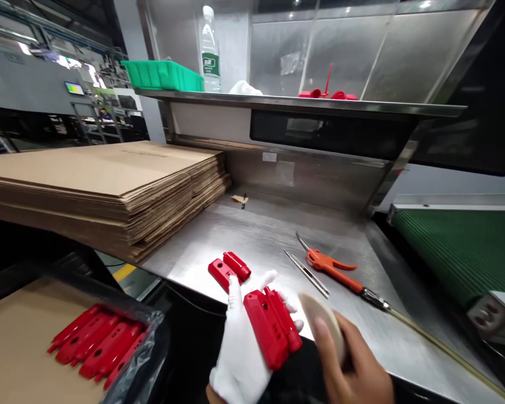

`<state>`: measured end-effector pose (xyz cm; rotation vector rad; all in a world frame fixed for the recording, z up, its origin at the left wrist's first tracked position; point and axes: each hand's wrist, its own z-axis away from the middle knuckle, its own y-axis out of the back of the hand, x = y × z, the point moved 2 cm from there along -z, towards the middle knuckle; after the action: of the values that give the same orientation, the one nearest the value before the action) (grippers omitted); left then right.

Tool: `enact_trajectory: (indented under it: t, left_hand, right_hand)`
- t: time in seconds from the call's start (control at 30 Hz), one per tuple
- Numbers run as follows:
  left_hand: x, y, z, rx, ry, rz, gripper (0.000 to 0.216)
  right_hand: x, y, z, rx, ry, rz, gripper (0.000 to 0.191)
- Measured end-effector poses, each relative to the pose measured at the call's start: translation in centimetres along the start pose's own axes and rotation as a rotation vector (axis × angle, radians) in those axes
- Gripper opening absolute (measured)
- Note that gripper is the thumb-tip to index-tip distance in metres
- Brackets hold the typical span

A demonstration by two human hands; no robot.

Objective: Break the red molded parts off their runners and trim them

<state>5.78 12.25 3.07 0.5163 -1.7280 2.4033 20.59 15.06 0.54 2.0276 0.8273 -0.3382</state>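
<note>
My left hand [242, 356], in a white glove, is closed around a red plastic part [266, 328], a flat block joined to a ribbed cylinder. My bare right hand [356, 359] grips a beige, rounded flat piece [326, 325], blurred, so its kind is unclear; it is apart from the red part. Just beyond my left fingers another red part [223, 272] of the same shape lies on the metal bench [265, 224]. Steel tweezers [306, 273] and an orange air blow gun [332, 266] with its hose rest to the right.
Stacked cardboard sheets [122, 174] cover the bench's left side. Several red parts [99, 342] lie in a plastic-lined box at lower left. Overhead, a shelf [278, 102] bears a green tray [164, 76] and a water bottle [210, 56]. A green conveyor belt [463, 241] runs at right.
</note>
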Motion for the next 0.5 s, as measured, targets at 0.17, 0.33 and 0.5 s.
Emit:
enact_trajectory:
  t: [0.17, 0.33, 0.5]
  left_hand:
    - [1.2, -0.2, 0.7, -0.011, 0.024, 0.108, 0.048]
    - [2.1, 0.1, 0.5, 0.069, 0.015, 0.028, 0.048]
    - [1.6, 0.4, 0.0, -0.025, 0.025, -0.03, 0.038]
  right_hand:
    - [-0.7, -4.2, -6.6, -0.348, 0.224, 0.126, 0.048]
    - [5.1, -2.8, -13.0, -0.366, 0.17, 0.308, 0.062]
    - [11.3, -2.6, -17.1, -0.644, 0.185, 0.426, 0.064]
